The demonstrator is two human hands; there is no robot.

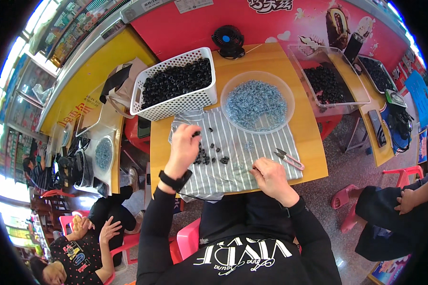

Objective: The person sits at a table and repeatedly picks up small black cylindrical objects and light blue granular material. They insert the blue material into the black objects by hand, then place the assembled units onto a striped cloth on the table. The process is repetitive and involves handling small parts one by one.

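Observation:
My left hand [183, 145] is closed over the left part of a grey striped cloth [223, 183], with a small black plastic part [196, 134] between its fingertips. Several loose black plastic pieces [214, 160] lie beside it on the cloth. At the cloth's front right, my right hand [271, 176] has its fingers pressed together; whatever they may hold is hidden. A few small clear pieces [248, 146] lie near that hand. Just right of it rest pink-handled thread snips [290, 159], blades apart.
A white perforated basket [173, 110] of black ring-like parts and a round clear bowl [290, 102] of bluish translucent pieces stand at the back of the wooden table [314, 159]. Behind is a small black fan [228, 42]. Other people sit left and right; a clear bin [361, 95] stands right.

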